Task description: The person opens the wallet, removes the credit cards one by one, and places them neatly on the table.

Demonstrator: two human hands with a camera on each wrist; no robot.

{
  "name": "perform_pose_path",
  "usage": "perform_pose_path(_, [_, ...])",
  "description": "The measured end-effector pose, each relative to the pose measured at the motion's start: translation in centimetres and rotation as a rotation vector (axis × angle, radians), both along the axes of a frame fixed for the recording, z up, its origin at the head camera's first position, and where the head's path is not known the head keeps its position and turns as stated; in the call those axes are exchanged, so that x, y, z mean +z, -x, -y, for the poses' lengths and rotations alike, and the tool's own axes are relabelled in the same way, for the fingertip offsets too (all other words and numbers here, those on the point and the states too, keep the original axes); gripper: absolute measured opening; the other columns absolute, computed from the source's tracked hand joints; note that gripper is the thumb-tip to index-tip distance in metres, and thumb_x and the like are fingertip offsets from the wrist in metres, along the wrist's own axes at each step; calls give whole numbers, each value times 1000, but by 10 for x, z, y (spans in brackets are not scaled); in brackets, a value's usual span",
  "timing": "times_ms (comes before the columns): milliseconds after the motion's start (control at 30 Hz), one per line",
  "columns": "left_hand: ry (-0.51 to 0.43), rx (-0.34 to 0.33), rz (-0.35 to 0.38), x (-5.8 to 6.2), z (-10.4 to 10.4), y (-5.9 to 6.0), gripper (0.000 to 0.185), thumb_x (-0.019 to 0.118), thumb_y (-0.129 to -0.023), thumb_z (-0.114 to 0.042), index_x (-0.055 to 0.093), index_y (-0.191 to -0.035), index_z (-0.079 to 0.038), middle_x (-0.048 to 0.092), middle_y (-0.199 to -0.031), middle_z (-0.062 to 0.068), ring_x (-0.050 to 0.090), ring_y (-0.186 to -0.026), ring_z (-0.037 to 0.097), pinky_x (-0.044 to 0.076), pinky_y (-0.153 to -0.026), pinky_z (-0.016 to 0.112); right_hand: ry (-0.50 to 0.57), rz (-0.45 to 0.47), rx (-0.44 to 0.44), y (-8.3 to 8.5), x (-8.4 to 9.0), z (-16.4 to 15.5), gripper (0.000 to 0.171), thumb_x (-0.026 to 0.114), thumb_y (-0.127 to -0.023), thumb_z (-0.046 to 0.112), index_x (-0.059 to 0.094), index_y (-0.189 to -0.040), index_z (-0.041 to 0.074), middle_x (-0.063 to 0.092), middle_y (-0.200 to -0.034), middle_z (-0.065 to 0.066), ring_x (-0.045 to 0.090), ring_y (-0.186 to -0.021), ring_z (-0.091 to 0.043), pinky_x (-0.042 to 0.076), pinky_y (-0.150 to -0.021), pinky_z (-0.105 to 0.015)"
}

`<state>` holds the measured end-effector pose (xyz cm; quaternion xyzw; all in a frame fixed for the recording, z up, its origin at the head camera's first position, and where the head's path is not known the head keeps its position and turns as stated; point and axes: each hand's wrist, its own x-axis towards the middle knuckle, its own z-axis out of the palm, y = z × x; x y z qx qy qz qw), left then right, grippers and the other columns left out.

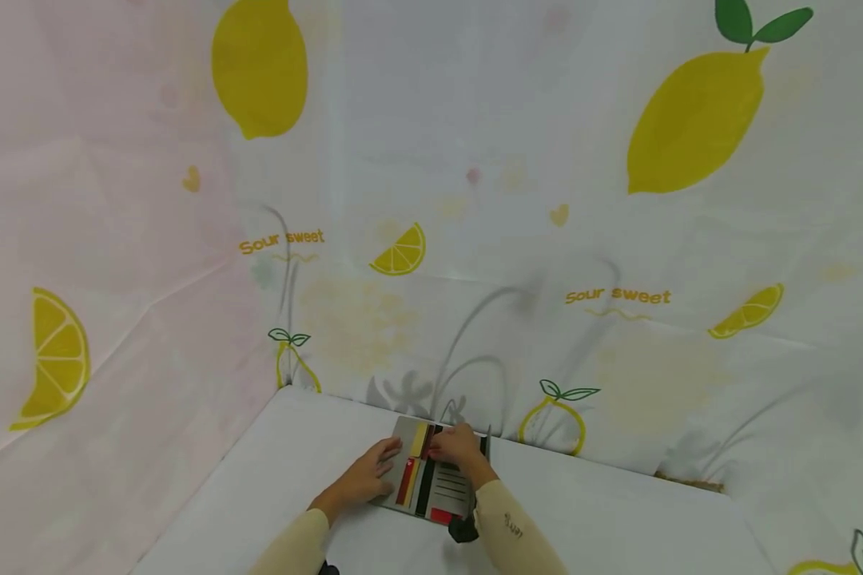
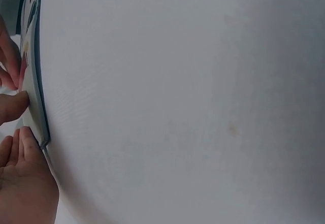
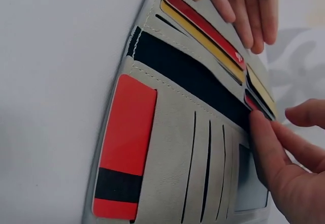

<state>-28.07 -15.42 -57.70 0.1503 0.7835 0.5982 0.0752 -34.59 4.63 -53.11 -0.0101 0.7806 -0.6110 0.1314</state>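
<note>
An opened grey card wallet point(image 1: 449, 481) lies on the white table, with cards in its slots. My left hand point(image 1: 365, 477) rests at its left side, fingers extended over the cover; in the right wrist view those fingers reach over the panel beside a red card point(image 3: 203, 27) and a yellow card point(image 3: 200, 41). My right hand point(image 1: 460, 447) is over the upper part of the wallet. Its fingertips point(image 3: 258, 120) touch the ends of cards in the upper slots, thumb apart. A red card with a black stripe point(image 3: 127, 132) sits in the near right slot.
The white tabletop point(image 1: 582, 511) extends around the wallet. A lemon-printed cloth point(image 1: 475, 319) hangs behind and to the left of it. Near the back right edge, a brown strip point(image 1: 690, 482) shows at the cloth's foot.
</note>
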Motion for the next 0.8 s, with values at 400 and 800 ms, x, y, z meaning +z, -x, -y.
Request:
perform_pose_path(400, [-13, -4, -20, -1, -2, -4, 84, 60, -73, 20, 24, -148, 8, 32, -150, 29, 31, -139, 43, 34, -112, 51, 42, 97, -30, 3, 0, 1, 30, 60, -86, -3, 57, -110, -20, 69, -89, -24, 69, -65, -19, 62, -64, -31])
perform_pose_path(800, [-11, -3, -1, 1, 2, -2, 82, 61, -77, 18, 24, -149, 7, 31, -150, 29, 35, -136, 46, 36, -110, 51, 128, 117, -41, 7, -6, -1, 26, 56, -91, -1, 59, -110, -19, 68, -92, -21, 68, -72, -19, 62, -70, -32])
